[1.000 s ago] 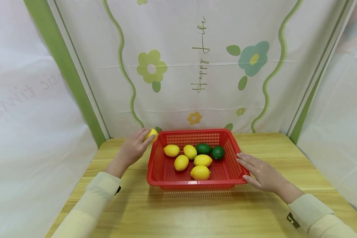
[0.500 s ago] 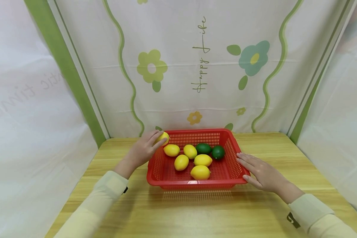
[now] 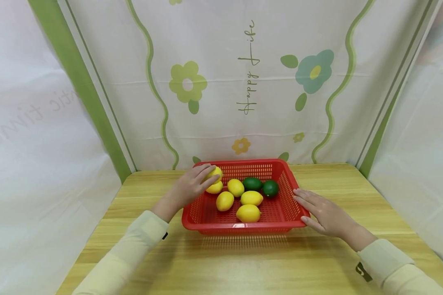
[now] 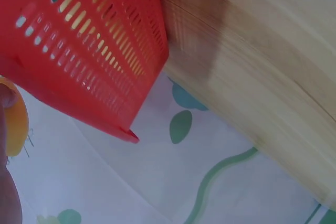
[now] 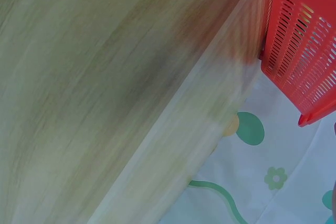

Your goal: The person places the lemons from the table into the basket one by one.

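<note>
Over the left end of a red plastic basket, my left hand grips a yellow lemon between thumb and fingers. That lemon partly covers another lemon lying below it in the basket. Several more lemons and two dark green fruits, one oval and one rounder, lie on the basket floor. My right hand rests against the basket's right rim with its fingers fairly straight. In the left wrist view the held lemon shows at the left edge, beside the basket's slotted wall.
The basket stands on a wooden table, near its back edge. Behind it hangs a white curtain printed with flowers and lettering. White cloth panels enclose the left and right sides.
My left hand has carried the lemon to the right, from outside the basket's left rim to over the fruit inside. The right hand and the basket have stayed in place.
</note>
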A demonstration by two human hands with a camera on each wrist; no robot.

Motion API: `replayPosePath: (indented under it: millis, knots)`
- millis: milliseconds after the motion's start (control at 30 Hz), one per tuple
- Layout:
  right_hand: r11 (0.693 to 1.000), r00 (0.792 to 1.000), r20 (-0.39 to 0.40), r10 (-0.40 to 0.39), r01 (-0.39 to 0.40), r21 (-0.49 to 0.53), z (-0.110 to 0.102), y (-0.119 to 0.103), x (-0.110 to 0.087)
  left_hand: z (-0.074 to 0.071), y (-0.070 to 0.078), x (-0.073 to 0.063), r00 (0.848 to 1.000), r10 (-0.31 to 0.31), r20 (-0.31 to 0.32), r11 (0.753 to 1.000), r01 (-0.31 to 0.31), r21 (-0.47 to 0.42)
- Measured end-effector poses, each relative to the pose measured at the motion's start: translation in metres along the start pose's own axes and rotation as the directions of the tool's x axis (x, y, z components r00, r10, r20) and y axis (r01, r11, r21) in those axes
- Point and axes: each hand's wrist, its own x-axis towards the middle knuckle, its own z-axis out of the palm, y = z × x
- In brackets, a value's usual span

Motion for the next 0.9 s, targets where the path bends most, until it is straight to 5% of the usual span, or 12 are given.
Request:
replayPosePath:
  millis: [900]
  knots:
    - [0.999,0.999,0.041,0.032,-0.032,-0.009,-0.003,-0.002,0.000,0.017,0.026,0.025,0.995,0.090,0.047,0.993,-0.086,-0.075]
